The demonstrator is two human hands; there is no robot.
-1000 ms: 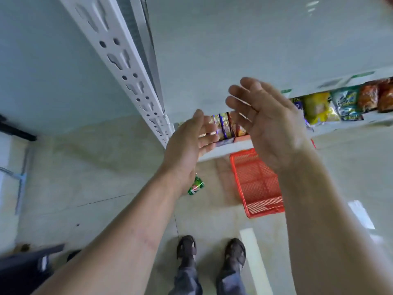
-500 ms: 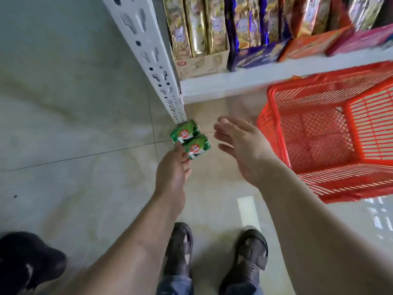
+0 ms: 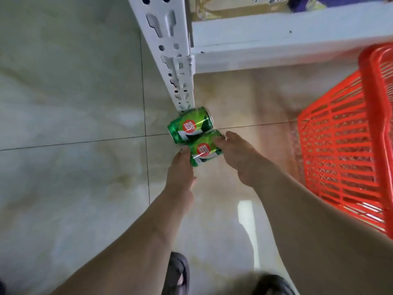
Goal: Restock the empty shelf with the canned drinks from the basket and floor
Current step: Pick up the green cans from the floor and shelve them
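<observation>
Two green cans lie on their sides on the floor (image 3: 74,188), touching, by the shelf post (image 3: 170,50). The left hand (image 3: 180,173) and right hand (image 3: 244,158), fingers nearly straight, flank the near can (image 3: 204,149), touching its ends. It is probably rigid, smooth and apt to roll, so the person should grip round its middle. The far can (image 3: 191,124) lies untouched.
</observation>
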